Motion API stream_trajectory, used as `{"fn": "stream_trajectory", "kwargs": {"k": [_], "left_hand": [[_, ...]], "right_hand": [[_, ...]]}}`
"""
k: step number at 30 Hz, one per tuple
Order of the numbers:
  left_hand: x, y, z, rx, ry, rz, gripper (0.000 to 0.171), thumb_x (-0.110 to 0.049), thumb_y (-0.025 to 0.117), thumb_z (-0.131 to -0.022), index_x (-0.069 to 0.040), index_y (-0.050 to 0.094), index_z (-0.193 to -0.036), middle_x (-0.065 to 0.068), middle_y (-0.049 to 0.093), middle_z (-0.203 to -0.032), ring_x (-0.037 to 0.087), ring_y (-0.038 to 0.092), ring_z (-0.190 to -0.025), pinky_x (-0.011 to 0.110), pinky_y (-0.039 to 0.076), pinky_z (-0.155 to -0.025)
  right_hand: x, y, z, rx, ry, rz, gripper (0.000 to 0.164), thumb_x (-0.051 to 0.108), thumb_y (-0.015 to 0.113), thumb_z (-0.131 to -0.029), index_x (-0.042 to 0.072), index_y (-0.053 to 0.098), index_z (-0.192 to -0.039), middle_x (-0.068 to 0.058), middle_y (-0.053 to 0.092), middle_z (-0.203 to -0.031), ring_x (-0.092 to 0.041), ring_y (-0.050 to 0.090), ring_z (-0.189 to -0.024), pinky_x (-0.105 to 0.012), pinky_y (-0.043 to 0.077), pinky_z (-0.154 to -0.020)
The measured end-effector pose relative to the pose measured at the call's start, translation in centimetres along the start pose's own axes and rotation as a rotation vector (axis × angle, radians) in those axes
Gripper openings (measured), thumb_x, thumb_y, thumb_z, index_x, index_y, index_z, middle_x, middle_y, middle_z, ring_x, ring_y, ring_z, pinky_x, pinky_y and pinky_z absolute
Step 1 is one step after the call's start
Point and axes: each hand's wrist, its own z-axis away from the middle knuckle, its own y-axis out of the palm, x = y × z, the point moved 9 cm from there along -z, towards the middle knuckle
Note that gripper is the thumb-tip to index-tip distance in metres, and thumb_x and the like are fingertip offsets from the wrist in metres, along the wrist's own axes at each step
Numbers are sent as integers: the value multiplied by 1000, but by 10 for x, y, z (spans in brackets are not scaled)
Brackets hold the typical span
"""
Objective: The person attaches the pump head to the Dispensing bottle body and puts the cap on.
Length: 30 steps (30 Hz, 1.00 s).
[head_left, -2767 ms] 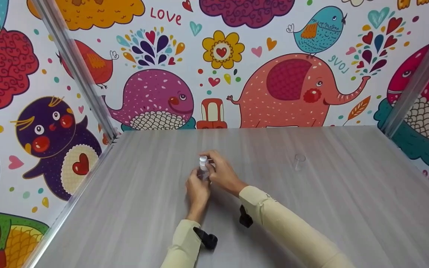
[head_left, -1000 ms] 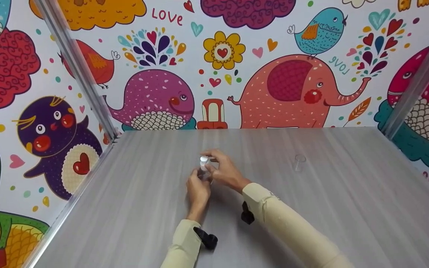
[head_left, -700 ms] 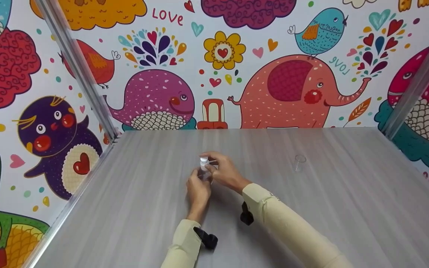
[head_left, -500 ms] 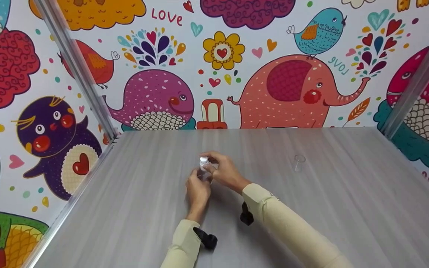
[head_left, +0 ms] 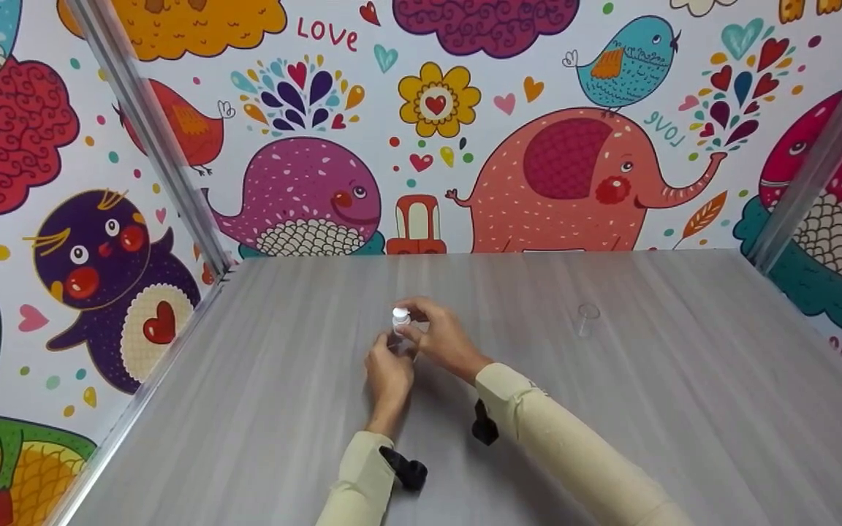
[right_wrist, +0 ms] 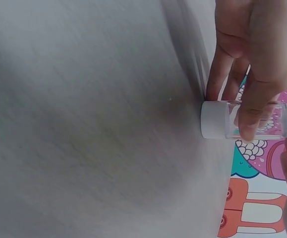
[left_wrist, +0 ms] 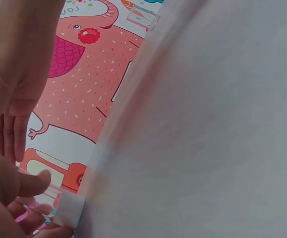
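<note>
A small clear bottle (right_wrist: 272,133) stands upright on the table, with a white base (right_wrist: 214,120) and a white cap (head_left: 400,314). My left hand (head_left: 389,376) grips its clear body low down, thumb on one side and fingers on the other. From the right, my right hand (head_left: 446,340) pinches the cap between thumb and index finger. In the left wrist view the white base (left_wrist: 69,210) shows below the left fingers, and the right hand (left_wrist: 22,64) reaches in above. The right wrist view cuts off the cap at its edge.
A small clear cylindrical cup (head_left: 588,320) stands on the grey wood-grain table (head_left: 260,409), to the right of both hands. Walls printed with cartoon animals rise at the back and sides. Metal posts (head_left: 165,139) mark the corners.
The right hand's thumb and index finger shift slightly around the cap, and its forearm sits a little farther right than at first. The left hand and the clear cup stay put.
</note>
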Motion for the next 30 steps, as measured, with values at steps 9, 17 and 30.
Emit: {"fn": "stream_trajectory", "kwargs": {"k": [9, 17, 30], "left_hand": [[1, -1, 2, -7, 4, 42, 27, -1, 77, -80, 2, 70, -106, 18, 74, -103, 35, 70, -99, 49, 54, -88], [3, -2, 1, -21, 15, 1, 20, 3, 74, -78, 1, 69, -98, 20, 75, -97, 35, 71, -92, 49, 54, -83], [-1, -1, 0, -10, 43, 39, 22, 5, 74, -78, 4, 69, -99, 20, 73, -97, 36, 69, -94, 49, 53, -85]], "right_hand": [[3, -1, 3, -39, -47, 34, 37, 14, 74, -90, 7, 64, -124, -10, 68, -116, -23, 68, -108, -39, 55, -97], [6, 0, 2, -23, -31, 85, 47, 18, 77, -87, 6, 60, -128, -11, 67, -117, -25, 67, -106, -41, 56, -95], [13, -5, -3, -50, -52, 63, 45, 11, 69, -91, 3, 56, -134, -16, 60, -131, -31, 61, -120, -50, 49, -105]]}}
